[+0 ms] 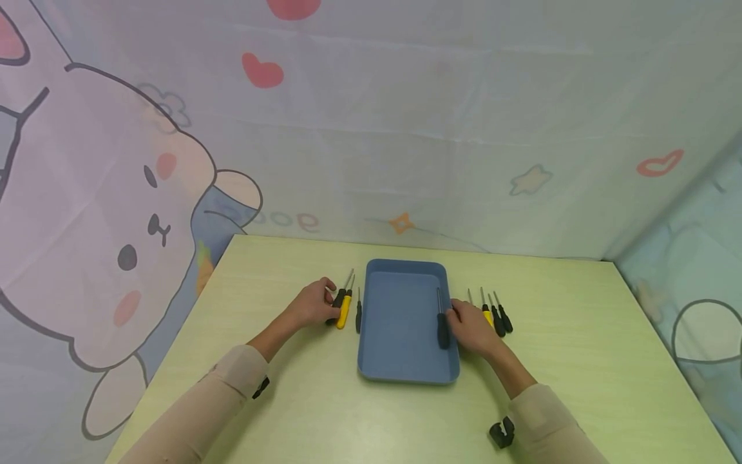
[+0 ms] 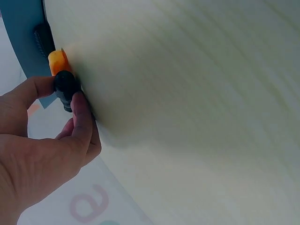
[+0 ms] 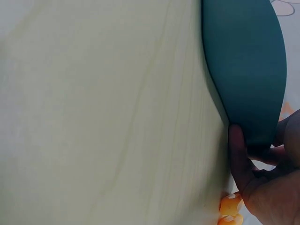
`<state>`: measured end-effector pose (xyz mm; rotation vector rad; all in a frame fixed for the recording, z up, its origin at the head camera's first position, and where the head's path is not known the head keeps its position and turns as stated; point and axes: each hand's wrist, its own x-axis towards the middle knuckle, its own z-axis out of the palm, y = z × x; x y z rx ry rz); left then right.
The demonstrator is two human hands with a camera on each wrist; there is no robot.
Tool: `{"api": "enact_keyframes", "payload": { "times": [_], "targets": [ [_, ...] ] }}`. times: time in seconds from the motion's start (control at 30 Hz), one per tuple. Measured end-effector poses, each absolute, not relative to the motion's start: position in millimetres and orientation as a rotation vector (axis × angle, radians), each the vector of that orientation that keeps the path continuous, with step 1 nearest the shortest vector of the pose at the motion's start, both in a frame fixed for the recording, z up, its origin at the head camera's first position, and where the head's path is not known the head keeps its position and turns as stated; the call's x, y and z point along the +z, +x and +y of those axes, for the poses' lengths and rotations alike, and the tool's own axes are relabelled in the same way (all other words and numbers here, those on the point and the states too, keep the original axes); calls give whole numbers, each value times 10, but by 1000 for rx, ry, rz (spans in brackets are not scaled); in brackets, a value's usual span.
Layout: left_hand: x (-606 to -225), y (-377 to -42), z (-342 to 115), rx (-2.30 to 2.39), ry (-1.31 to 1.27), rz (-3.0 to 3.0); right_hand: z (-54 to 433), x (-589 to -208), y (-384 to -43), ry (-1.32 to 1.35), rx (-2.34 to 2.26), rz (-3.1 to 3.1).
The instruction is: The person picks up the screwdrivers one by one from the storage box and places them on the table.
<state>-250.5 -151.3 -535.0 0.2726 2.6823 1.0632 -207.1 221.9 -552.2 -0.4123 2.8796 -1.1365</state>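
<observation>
The left hand (image 1: 313,303) pinches the handle of a black-handled screwdriver (image 2: 65,84) between thumb and fingers, left of the tray. A yellow-handled screwdriver (image 1: 344,310) lies right beside it, and a slim black screwdriver (image 1: 359,316) lies nearer the tray. At the right side of the blue tray (image 1: 400,374), the right hand (image 1: 474,327) grips the wall, with fingers on its outside in the right wrist view. Inside the tray, along that wall, lies a black screwdriver (image 1: 443,330). The right hand's fingertips over the rim are partly hidden.
Right of the right hand lie several screwdrivers, among them a yellow-handled one (image 1: 487,314) and a black one (image 1: 505,319). The pale table (image 1: 580,361) meets a printed cloth (image 1: 406,161) at the back. A black clip (image 1: 502,433) sits by the right sleeve.
</observation>
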Motion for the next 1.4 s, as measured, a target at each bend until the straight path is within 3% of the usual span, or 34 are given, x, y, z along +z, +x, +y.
{"api": "enact_keyframes", "payload": {
  "times": [1.4],
  "targets": [
    [-5285,-2497,-1479,908,311,2673,2225,-5527,-2087,-428,-1134,2885]
  ]
}}
